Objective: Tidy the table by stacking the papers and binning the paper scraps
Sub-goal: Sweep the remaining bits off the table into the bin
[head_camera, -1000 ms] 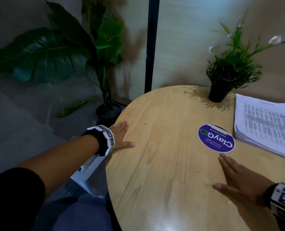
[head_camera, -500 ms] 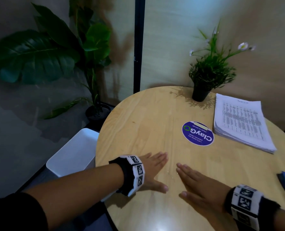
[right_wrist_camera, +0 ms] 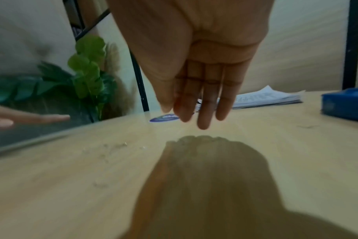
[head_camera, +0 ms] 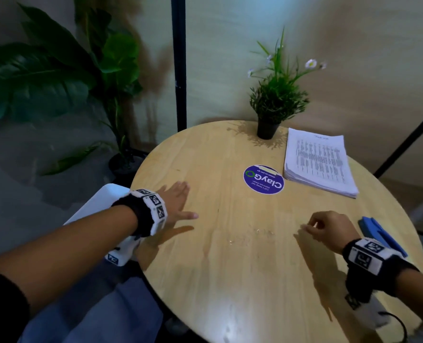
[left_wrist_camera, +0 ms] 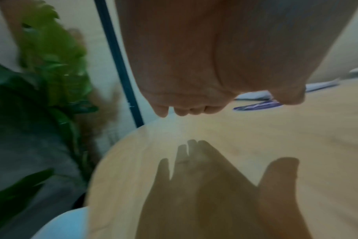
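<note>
A stack of printed papers (head_camera: pixel 319 164) lies at the back right of the round wooden table (head_camera: pixel 230 280). Tiny pale scraps (head_camera: pixel 255 233) are scattered on the wood between my hands; they also show in the right wrist view as specks (right_wrist_camera: pixel 117 145). My left hand (head_camera: pixel 180 201) hovers flat near the table's left edge, fingers straight and holding nothing. My right hand (head_camera: pixel 313 225) hangs over the table to the right of the scraps, fingers loosely bent down (right_wrist_camera: pixel 202 119) and empty. A white bin (head_camera: pixel 101 206) stands below the table's left edge.
A small potted plant (head_camera: pixel 267 129) stands at the back beside the papers. A round purple sticker (head_camera: pixel 263 179) lies flat on the table. A blue object (head_camera: pixel 379 233) sits at the right edge near my right wrist. A big leafy plant (head_camera: pixel 57 78) stands on the floor at the left.
My hands, side by side on the table half a second ago, have moved apart: the left hand toward the left edge, the right hand rightward with its fingers now bent.
</note>
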A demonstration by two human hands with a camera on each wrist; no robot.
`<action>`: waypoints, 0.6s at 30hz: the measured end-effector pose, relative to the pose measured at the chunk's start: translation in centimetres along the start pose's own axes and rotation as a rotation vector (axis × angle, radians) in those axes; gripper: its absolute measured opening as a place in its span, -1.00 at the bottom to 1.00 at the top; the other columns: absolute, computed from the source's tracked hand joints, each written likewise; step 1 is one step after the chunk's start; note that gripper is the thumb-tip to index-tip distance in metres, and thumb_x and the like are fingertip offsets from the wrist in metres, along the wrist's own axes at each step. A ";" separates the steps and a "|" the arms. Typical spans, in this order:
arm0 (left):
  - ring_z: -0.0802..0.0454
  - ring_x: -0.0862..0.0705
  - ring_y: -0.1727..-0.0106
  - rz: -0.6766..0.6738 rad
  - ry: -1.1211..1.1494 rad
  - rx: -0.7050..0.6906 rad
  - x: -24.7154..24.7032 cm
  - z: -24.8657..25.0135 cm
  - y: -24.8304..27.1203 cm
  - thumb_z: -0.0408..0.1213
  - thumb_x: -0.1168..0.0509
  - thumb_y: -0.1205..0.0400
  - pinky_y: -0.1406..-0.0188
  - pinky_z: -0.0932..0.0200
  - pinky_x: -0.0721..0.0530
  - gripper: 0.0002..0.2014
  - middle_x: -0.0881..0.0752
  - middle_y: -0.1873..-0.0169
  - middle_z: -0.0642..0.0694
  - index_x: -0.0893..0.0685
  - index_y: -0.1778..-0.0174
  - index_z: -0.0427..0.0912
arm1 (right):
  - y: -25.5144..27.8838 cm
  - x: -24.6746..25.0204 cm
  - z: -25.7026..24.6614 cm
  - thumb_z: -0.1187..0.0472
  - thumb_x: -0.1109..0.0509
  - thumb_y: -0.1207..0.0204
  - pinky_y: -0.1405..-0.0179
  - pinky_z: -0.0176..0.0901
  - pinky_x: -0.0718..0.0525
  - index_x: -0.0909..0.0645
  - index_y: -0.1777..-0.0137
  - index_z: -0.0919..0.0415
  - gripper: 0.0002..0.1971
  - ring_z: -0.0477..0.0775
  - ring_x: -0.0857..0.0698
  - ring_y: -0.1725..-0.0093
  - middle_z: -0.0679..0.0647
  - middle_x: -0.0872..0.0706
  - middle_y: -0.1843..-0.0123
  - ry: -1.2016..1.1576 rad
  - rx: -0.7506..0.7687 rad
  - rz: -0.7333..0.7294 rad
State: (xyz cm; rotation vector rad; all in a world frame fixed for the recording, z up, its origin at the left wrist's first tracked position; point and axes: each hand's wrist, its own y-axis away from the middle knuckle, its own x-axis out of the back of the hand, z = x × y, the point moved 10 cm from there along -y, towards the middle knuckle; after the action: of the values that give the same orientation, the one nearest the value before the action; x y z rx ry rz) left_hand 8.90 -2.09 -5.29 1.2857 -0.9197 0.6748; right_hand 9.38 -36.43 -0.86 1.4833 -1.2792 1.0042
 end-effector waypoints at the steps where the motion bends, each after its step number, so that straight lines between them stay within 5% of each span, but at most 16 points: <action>1: -0.05 0.24 -0.70 -0.004 0.001 0.060 -0.5 -1.9 0.2 0.32 0.01 -0.60 -0.67 -0.10 0.12 -0.04 0.30 -0.67 -0.13 0.31 -0.64 -0.26 | 0.3 -0.3 0.5 0.07 -0.34 -0.57 0.23 -0.20 -0.49 -0.65 0.18 0.02 -0.87 0.09 -0.66 0.13 0.08 -0.77 0.10 0.060 -0.020 -0.012; 3: -0.06 0.21 -0.71 -0.004 -0.026 0.162 -1.9 -5.2 0.6 0.36 0.01 -0.57 -0.66 -0.11 0.09 -0.01 0.26 -0.68 -0.13 0.27 -0.65 -0.26 | 1.1 -1.2 1.0 0.10 -0.14 -0.67 -0.12 -0.15 -0.56 -0.58 -0.27 0.10 -0.71 0.11 -0.63 -0.21 0.12 -0.63 -0.29 0.178 -0.020 -0.061; 5: -0.05 0.20 -0.71 -0.004 -0.041 0.230 -3.3 -7.2 0.7 0.45 0.02 -0.50 -0.66 -0.14 0.11 0.05 0.24 -0.68 -0.12 0.25 -0.66 -0.24 | 2.1 -1.7 0.9 0.10 -0.01 -0.70 -0.42 -0.11 -0.45 -0.36 -0.51 0.13 -0.59 0.09 -0.45 -0.48 0.12 -0.39 -0.53 0.292 0.013 -0.082; 9: -0.02 0.23 -0.70 -0.001 -0.025 0.284 -5.4 -7.0 1.1 0.58 0.10 -0.37 -0.66 -0.16 0.20 0.16 0.23 -0.68 -0.09 0.27 -0.65 -0.22 | 3.7 -4.2 -0.9 0.08 -0.06 -0.67 -0.64 -0.02 -0.20 -0.03 -0.65 0.23 -0.41 0.14 -0.11 -0.68 0.16 -0.09 -0.69 0.625 0.106 -0.167; 14: -0.03 0.28 -0.70 0.042 0.022 0.215 -5.4 -1.8 0.7 0.57 0.06 -0.38 -0.66 -0.16 0.23 0.18 0.31 -0.67 -0.11 0.34 -0.64 -0.24 | 4.7 -7.2 -2.2 0.03 -0.16 -0.60 -0.66 0.05 0.02 0.36 -0.62 0.37 -0.14 0.22 0.19 -0.70 0.24 0.32 -0.69 0.649 0.029 -0.298; 16: -0.01 0.29 -0.69 0.053 0.027 0.175 -5.3 0.4 0.5 0.56 0.05 -0.39 -0.67 -0.16 0.24 0.17 0.32 -0.66 -0.10 0.34 -0.64 -0.24 | 4.6 -8.0 -4.8 0.02 -0.06 -0.61 -0.60 0.12 -0.17 0.18 -0.62 0.46 -0.23 0.27 -0.02 -0.69 0.27 0.15 -0.70 0.544 0.091 -0.240; 18: 0.00 0.30 -0.69 0.077 0.041 0.115 -5.3 2.8 0.4 0.55 0.03 -0.40 -0.66 -0.14 0.26 0.17 0.31 -0.67 -0.11 0.34 -0.64 -0.24 | 4.0 -9.8 -5.9 0.17 0.17 -0.53 -0.13 0.27 -0.65 -0.46 -0.37 0.61 -0.36 0.38 -0.63 -0.35 0.37 -0.49 -0.47 0.545 0.130 -0.314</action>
State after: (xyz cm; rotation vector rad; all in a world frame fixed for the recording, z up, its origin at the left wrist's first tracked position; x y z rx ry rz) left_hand 5.41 -4.41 -9.56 1.3382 -0.9111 0.8216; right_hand 4.05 -28.45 -8.19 1.3251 -0.5852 1.1857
